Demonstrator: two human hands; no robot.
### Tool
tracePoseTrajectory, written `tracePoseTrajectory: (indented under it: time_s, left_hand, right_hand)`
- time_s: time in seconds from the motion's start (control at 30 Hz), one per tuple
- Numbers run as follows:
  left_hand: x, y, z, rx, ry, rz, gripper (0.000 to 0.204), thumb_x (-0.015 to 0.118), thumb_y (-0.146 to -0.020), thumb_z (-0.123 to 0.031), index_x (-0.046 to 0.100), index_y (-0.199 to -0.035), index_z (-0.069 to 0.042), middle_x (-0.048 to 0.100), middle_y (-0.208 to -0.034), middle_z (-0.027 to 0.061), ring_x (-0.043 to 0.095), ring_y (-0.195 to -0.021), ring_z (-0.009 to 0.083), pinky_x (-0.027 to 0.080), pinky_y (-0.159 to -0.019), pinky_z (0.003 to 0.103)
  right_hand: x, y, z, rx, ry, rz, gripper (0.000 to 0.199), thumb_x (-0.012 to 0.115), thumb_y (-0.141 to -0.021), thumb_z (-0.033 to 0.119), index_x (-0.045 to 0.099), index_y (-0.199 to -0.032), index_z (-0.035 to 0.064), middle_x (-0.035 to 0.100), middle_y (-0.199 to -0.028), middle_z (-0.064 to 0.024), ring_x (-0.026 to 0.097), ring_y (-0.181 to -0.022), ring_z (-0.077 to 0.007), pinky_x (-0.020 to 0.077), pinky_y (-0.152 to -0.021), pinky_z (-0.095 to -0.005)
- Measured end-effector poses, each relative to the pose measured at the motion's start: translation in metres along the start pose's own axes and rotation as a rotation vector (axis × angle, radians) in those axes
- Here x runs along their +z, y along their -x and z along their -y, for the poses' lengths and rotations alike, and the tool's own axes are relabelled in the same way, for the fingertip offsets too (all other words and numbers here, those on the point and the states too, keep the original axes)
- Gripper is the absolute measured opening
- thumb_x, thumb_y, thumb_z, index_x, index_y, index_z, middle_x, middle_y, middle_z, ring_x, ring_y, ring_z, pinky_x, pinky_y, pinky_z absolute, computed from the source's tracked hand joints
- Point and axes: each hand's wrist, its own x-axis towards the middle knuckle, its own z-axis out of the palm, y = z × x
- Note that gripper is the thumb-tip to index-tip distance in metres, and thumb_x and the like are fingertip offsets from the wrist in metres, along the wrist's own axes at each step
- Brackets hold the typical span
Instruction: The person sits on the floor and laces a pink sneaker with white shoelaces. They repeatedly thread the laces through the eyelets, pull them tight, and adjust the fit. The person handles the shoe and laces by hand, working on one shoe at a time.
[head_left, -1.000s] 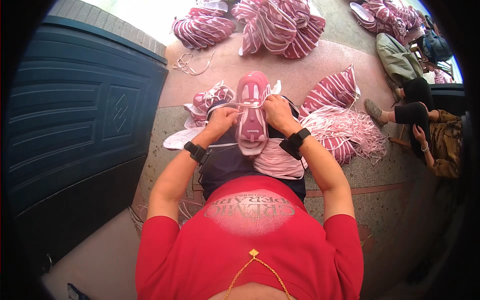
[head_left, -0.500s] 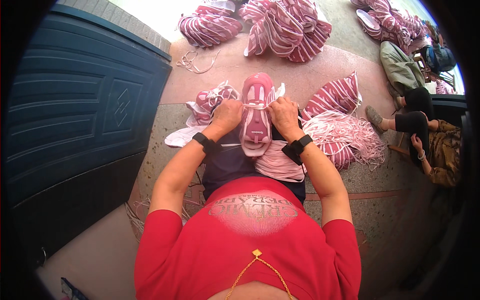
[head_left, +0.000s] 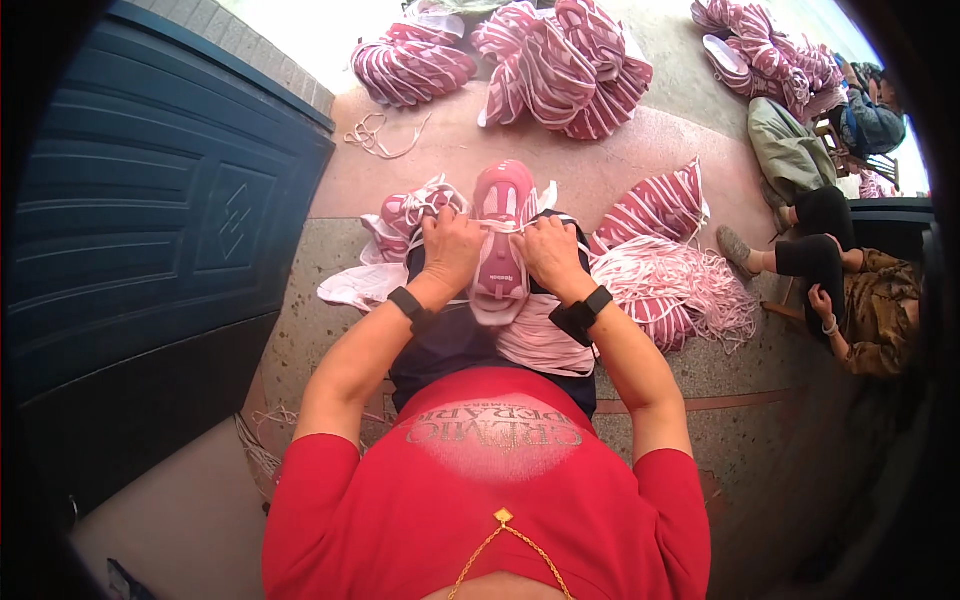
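A pink sneaker (head_left: 499,262) stands over my lap with its toe pointing away from me. Across its upper runs a pale shoelace (head_left: 494,226). My left hand (head_left: 452,247), closed on the lace, is at the shoe's left side. At the right side, my right hand (head_left: 551,256) pinches the lace close to the upper. Left of my left hand lies a second pink shoe (head_left: 403,212) with white laces. A bundle of pale pink laces (head_left: 545,340) rests on my lap below my right wrist.
Striped pink shoe uppers (head_left: 655,205) and a heap of loose laces (head_left: 690,290) lie to the right. More bundles (head_left: 570,70) are farther ahead, near a loose cord (head_left: 385,137). A dark blue door (head_left: 150,200) stands left. Another person (head_left: 870,290) sits at right.
My right hand has come nearer the sneaker's upper, and both hands stay closed on the lace. The whole view has shifted slightly, so the scene appears lower and farther left.
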Motion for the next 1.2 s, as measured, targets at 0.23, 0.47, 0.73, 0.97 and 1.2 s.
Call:
tracePoseTrajectory:
  time_s: [0.23,0.47,0.73,0.97,1.2]
  left_hand:
    - [-0.009,0.005,-0.007,0.001,-0.171,0.300,0.026,0.058,-0.078,-0.020,0.056,-0.100,-0.005,0.058,-0.098,0.0086,0.051,-0.095,0.0261,0.039,-0.074,0.044]
    - [-0.015,0.009,-0.008,0.054,-0.140,0.101,0.020,0.058,-0.072,-0.014,0.057,-0.090,-0.007,0.056,-0.089,0.0085,0.050,-0.090,0.0257,0.038,-0.071,0.042]
    - [0.009,0.010,0.014,-0.028,0.356,0.147,0.023,0.054,-0.079,-0.011,0.062,-0.100,-0.007,0.062,-0.093,0.0089,0.053,-0.090,0.0296,0.045,-0.076,0.041]
    - [0.001,-0.004,0.007,0.066,0.441,0.030,0.015,0.064,-0.076,-0.015,0.065,-0.088,-0.006,0.062,-0.087,0.0108,0.054,-0.087,0.0301,0.046,-0.075,0.039]
    - [0.015,-0.041,-0.021,0.261,0.128,0.177,0.015,0.066,-0.074,-0.019,0.061,-0.076,-0.005,0.061,-0.081,0.0117,0.055,-0.088,0.0310,0.047,-0.074,0.042]
  right_hand:
    - [0.003,-0.001,-0.014,-0.027,-0.165,0.223,0.029,0.050,-0.086,0.027,0.058,-0.097,0.0015,0.058,-0.100,-0.0173,0.053,-0.100,-0.0342,0.0422,-0.080,-0.0507]
    - [0.017,0.004,-0.019,-0.038,-0.339,0.019,0.023,0.049,-0.083,0.017,0.061,-0.099,0.0048,0.058,-0.097,-0.0143,0.053,-0.095,-0.0326,0.0413,-0.076,-0.0468]
    - [0.017,0.006,-0.022,-0.023,-0.493,-0.005,0.024,0.052,-0.085,0.017,0.062,-0.102,0.0040,0.059,-0.098,-0.0145,0.053,-0.094,-0.0332,0.0413,-0.080,-0.0435]
    - [0.030,0.009,-0.026,0.023,-0.737,-0.129,0.022,0.059,-0.082,0.011,0.065,-0.100,-0.0005,0.063,-0.094,-0.0158,0.060,-0.090,-0.0271,0.0461,-0.080,-0.0339]
    - [0.013,0.013,-0.014,0.209,-0.873,-0.107,0.013,0.062,-0.080,0.010,0.059,-0.089,0.0005,0.065,-0.084,-0.0142,0.064,-0.081,-0.0260,0.0487,-0.072,-0.0341]
